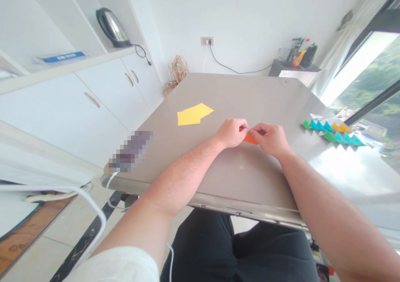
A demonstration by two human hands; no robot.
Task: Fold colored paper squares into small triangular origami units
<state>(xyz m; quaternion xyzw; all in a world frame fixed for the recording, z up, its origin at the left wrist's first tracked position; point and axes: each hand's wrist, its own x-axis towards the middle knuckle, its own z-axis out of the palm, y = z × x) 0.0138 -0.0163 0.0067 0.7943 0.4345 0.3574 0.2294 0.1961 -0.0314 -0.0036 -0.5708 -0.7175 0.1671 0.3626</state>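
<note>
An orange piece of paper [251,139] is pinched between my two hands, just above the middle of the table [250,173]. My left hand [233,132] grips its left end with the fingers closed. At the other end, my right hand [272,138] is closed on it too, the thumbs of both hands nearly meeting at the top edge. Much of the paper is hidden behind my fingers, so its full shape cannot be made out. Beyond my left hand lie some yellow sheets of paper [193,115], overlapping and flat on the tabletop.
Two rows of small folded paper pieces, green, blue and orange [343,138], stand at the right by the window. At the left edge a blurred-out object [131,150] has a white cable. A kettle [115,28] sits on the shelf; a small cabinet [295,70] stands behind.
</note>
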